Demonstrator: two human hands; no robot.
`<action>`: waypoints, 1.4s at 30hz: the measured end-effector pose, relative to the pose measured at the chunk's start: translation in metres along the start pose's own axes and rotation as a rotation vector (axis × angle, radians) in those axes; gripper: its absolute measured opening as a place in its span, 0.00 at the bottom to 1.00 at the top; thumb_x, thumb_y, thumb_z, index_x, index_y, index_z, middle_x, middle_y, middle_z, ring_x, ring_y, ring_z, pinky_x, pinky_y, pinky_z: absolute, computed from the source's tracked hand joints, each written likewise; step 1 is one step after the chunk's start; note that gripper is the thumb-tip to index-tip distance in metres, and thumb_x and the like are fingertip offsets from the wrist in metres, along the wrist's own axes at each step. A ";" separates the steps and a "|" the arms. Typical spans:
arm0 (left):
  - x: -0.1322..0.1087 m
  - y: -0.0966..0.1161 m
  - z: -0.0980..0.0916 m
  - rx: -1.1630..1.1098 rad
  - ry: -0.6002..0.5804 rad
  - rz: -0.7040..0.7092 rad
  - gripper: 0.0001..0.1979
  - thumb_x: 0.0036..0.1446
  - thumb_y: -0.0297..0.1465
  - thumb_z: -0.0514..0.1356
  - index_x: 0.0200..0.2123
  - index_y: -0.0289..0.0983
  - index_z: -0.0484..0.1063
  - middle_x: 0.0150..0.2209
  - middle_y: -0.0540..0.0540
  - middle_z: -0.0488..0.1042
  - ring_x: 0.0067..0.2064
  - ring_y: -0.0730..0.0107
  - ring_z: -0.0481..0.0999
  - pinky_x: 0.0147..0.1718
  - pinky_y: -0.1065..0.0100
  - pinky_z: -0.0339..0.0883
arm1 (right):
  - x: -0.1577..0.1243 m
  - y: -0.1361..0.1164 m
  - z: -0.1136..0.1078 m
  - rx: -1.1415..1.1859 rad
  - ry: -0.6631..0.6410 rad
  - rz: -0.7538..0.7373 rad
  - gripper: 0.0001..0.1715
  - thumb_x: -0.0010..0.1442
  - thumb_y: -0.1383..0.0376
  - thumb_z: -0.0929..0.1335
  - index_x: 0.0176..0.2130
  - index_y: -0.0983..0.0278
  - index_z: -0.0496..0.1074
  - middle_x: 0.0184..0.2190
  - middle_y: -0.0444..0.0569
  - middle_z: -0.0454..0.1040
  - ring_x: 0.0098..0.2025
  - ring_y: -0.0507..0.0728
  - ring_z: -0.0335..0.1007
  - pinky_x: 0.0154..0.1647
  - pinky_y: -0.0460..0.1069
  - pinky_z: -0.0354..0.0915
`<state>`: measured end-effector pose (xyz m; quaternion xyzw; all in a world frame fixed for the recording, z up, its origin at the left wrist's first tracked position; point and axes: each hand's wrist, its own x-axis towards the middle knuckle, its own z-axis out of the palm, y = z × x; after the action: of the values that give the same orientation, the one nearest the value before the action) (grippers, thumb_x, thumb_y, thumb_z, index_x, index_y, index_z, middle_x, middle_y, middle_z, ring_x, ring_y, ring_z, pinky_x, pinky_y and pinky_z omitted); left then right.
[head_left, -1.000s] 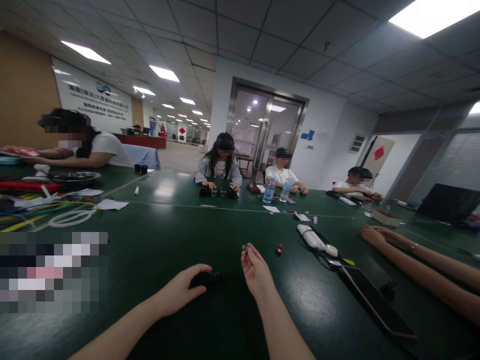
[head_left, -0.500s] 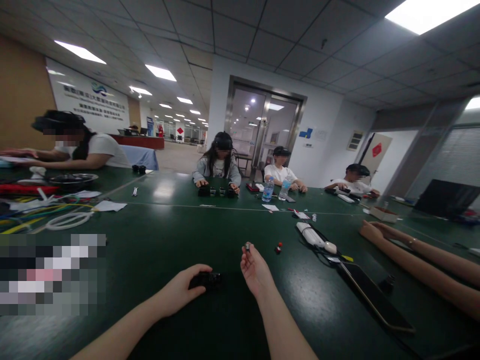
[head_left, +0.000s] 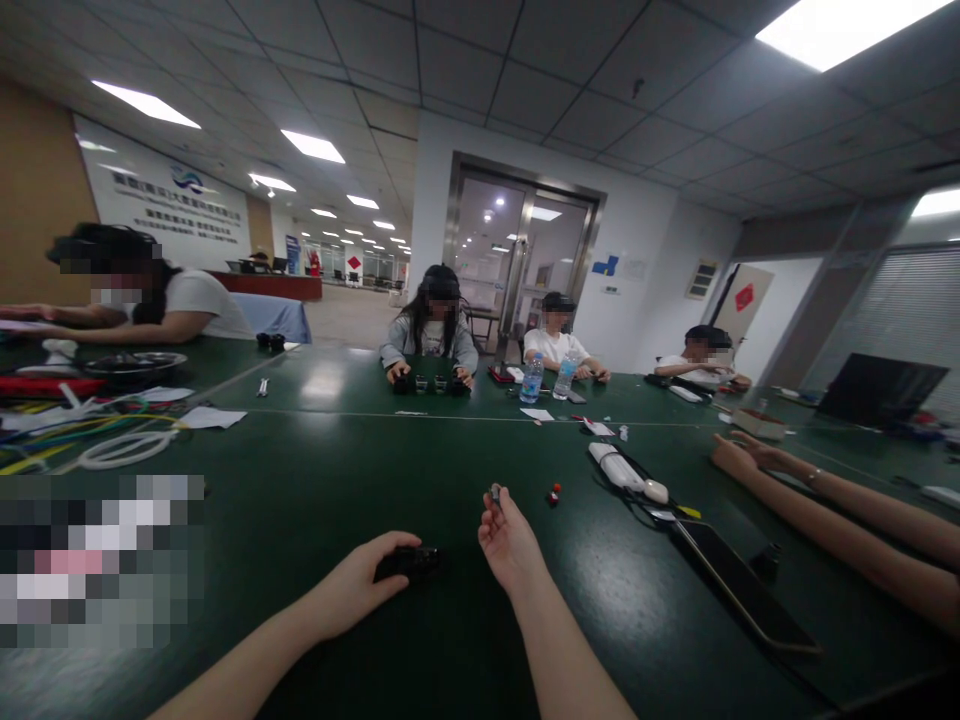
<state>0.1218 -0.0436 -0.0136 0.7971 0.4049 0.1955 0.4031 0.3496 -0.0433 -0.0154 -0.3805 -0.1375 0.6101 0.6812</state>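
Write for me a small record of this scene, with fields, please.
Left hand: around one end of a black object
Right hand: raised, small object at fingertips
Surface: green table
Right of right hand: small red-topped item; farther right, white device and flat dark-screened device
Far right: another person's forearms
Across: two bottles

I can make out 大数据 among the blurred Chinese characters (head_left: 176, 192) on the white wall sign (head_left: 161, 188). The bottle labels (head_left: 532, 384) and red door diamond (head_left: 744, 297) I can't read.
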 end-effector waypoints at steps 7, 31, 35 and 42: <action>0.000 0.006 0.000 0.016 0.007 0.011 0.20 0.50 0.35 0.55 0.48 0.44 0.62 0.49 0.51 0.67 0.51 0.66 0.65 0.52 0.64 0.55 | 0.001 0.000 0.000 0.032 0.003 0.029 0.13 0.49 0.58 0.69 0.35 0.60 0.70 0.28 0.42 0.72 0.22 0.45 0.64 0.20 0.41 0.59; -0.003 0.008 -0.001 0.011 0.021 -0.021 0.21 0.49 0.34 0.56 0.49 0.43 0.62 0.50 0.49 0.65 0.51 0.64 0.64 0.51 0.63 0.55 | 0.007 0.004 -0.008 -0.057 0.052 0.002 0.10 0.46 0.63 0.70 0.31 0.64 0.70 0.29 0.45 0.72 0.27 0.48 0.68 0.25 0.42 0.64; -0.005 0.011 -0.003 -0.031 0.011 -0.023 0.21 0.49 0.34 0.56 0.49 0.44 0.62 0.51 0.51 0.65 0.52 0.65 0.64 0.51 0.62 0.56 | 0.005 0.001 -0.008 -0.222 0.155 -0.226 0.16 0.42 0.65 0.72 0.35 0.62 0.71 0.31 0.43 0.73 0.32 0.50 0.68 0.28 0.43 0.64; -0.007 0.023 -0.003 -0.006 0.042 0.038 0.19 0.48 0.29 0.57 0.46 0.42 0.64 0.48 0.50 0.67 0.50 0.66 0.65 0.51 0.64 0.56 | -0.024 0.017 0.015 -0.747 -0.326 -0.340 0.18 0.39 0.67 0.72 0.36 0.61 0.73 0.30 0.43 0.72 0.33 0.53 0.66 0.32 0.45 0.61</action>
<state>0.1272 -0.0554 0.0060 0.7992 0.3975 0.2211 0.3929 0.3228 -0.0610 -0.0103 -0.4714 -0.5151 0.4499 0.5568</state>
